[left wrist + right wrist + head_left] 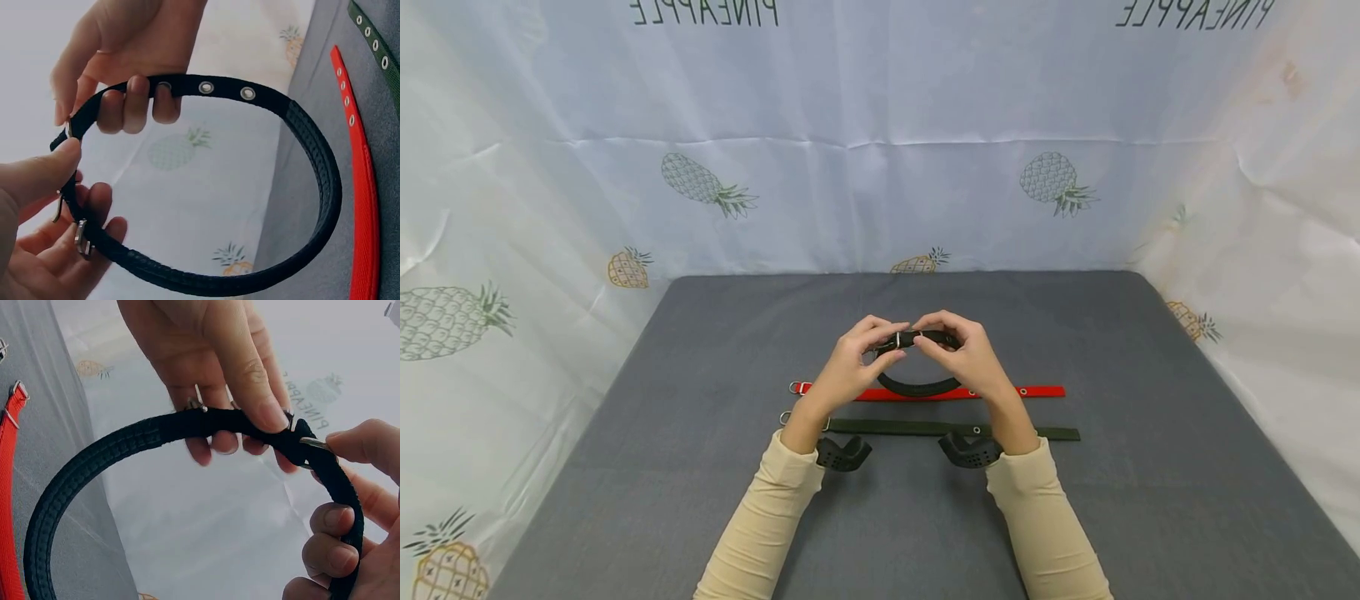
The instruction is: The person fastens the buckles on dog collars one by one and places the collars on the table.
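Note:
A black dog collar (917,388) with a metal buckle and eyelets is bent into a loop above the table. My left hand (854,360) grips its buckle side, thumb on the band and fingers behind. In the left wrist view, metal fittings (81,237) show beside the left fingers. My right hand (964,350) holds the eyelet end, several fingers curled round the strap. In the right wrist view, the right thumb and forefinger pinch near a metal loop (316,444) where the strap end meets the buckle. How far the strap passes through the buckle is hard to tell.
Behind the held collar, a red collar (1041,391) lies straight across the grey table (700,375). A dark green collar (895,427) lies parallel, closer to me. Pineapple-print curtains (880,200) hang at the back and both sides.

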A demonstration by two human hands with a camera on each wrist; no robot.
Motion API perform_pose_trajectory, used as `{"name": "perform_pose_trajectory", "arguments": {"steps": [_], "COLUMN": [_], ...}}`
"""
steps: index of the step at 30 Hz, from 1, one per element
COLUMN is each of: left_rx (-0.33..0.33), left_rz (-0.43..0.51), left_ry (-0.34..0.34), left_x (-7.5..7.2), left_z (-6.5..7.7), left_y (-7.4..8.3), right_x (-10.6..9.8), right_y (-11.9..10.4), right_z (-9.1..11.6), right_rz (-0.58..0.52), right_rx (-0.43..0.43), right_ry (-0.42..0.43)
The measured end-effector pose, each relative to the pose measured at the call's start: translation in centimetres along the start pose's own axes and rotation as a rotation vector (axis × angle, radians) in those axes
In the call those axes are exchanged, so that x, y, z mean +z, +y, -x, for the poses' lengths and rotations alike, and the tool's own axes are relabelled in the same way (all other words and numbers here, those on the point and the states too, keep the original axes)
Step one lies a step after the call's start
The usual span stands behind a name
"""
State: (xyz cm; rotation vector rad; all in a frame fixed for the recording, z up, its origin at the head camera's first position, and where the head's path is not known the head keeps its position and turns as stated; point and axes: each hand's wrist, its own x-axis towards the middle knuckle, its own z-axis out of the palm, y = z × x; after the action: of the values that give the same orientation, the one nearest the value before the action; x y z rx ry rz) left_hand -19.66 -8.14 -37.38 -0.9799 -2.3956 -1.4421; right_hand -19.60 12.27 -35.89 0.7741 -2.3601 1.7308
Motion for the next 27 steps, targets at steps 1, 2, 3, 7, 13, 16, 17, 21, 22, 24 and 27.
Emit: {"name": "perform_pose_trajectory", "arguments": {"steps": [1,2,3,7,13,16,17,21,22,24,27], "left_rx": [0.011,0.022,0.031,0.050,0.019,0.019,0.021,0.029,0.031,0.035,0.035], "left_rz": [0.004,0.009,0.013,0.048,0.137,0.136,0.131,0.114,0.111,0.111,0.111], "left_ry": [0.018,0.038,0.056,0.141,0.248,0.258,0.256,0.243,0.241,0.239,0.226], "left_x": [0.0,0.1,0.1,0.3,0.4,0.4,0.4,0.4,0.3,0.3,0.4], "left_z": [0.0,0.0,0.0,-0.1,-0.1,-0.1,-0.1,-0.1,-0.1,-0.1,0.0], "left_y": [-0.1,-0.1,-0.2,-0.2,0.3,0.3,0.3,0.2,0.2,0.2,0.2], "right_x": [0.0,0.0,0.0,0.1,0.4,0.5,0.5,0.6,0.7,0.8,1.0], "right_y": [0.0,0.0,0.1,0.2,0.2,0.3,0.3,0.1,0.0,0.0,-0.1], "right_z": [0.0,0.0,0.0,0.1,0.1,0.1,0.1,0.1,0.1,0.1,0.1], "right_rz": [-0.001,-0.002,-0.004,-0.017,-0.023,-0.019,-0.019,-0.023,-0.024,-0.025,-0.025], "right_rx": [0.003,0.005,0.004,0.001,-0.028,-0.051,-0.055,-0.054,-0.052,-0.048,-0.041], "right_ry": [0.001,0.001,0.001,0.006,0.005,0.005,0.006,0.000,-0.001,-0.003,-0.011]}}
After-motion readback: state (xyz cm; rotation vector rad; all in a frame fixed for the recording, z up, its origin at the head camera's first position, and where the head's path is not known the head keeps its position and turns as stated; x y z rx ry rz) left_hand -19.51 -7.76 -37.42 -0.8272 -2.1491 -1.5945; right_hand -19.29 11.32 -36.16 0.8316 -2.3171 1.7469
